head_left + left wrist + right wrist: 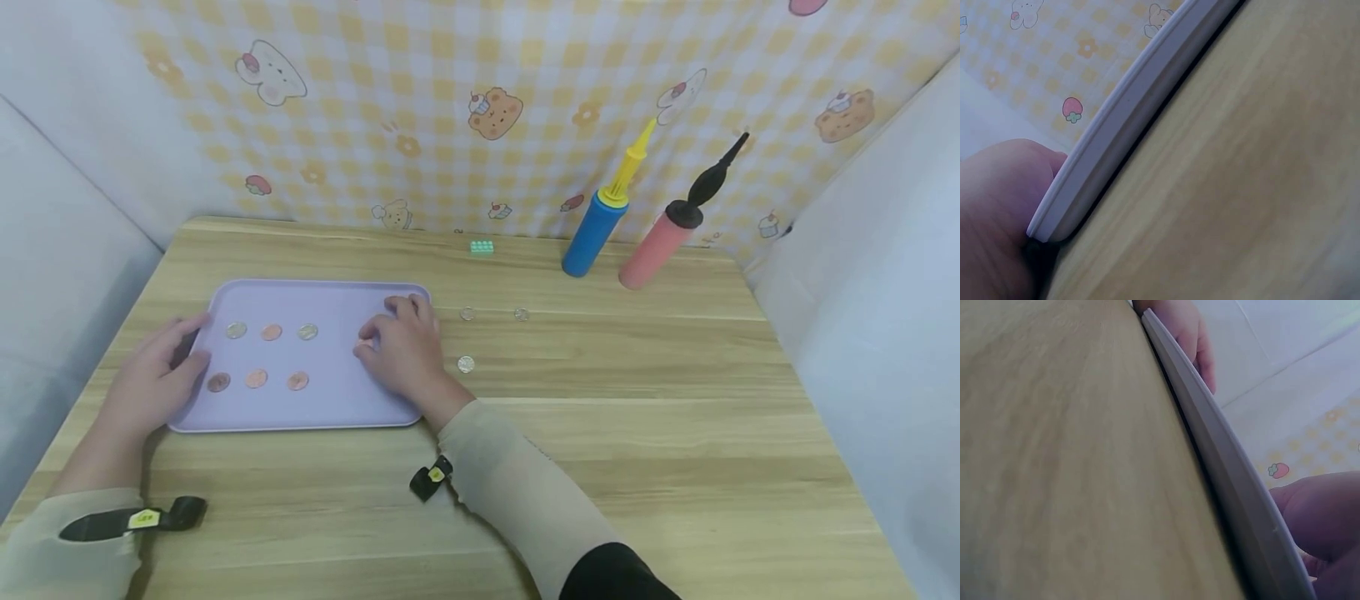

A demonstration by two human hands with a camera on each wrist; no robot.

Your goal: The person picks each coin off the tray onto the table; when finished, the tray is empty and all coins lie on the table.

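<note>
A lavender tray [352,400] lies on the wooden table, carrying several coins in two rows: three in the far row, including a copper coin [272,332] between two silvery ones, and three copper coins [257,378] in the near row. Over the tray's right part, my right hand [405,346] pinches a small coin [365,342] between thumb and forefinger, mostly hidden by the fingers. My left hand [153,375] rests at the tray's left edge, thumb and forefinger spread and touching the rim. From the left wrist, the tray's outer wall [1116,119] shows beside that hand.
Three silvery coins [466,364] lie on the table [600,450] right of the tray. A mint toy brick [482,247] sits near the back edge. Blue-and-yellow [592,233] and pink-and-black [656,250] hand pumps stand back right, before a checked cloth [435,75].
</note>
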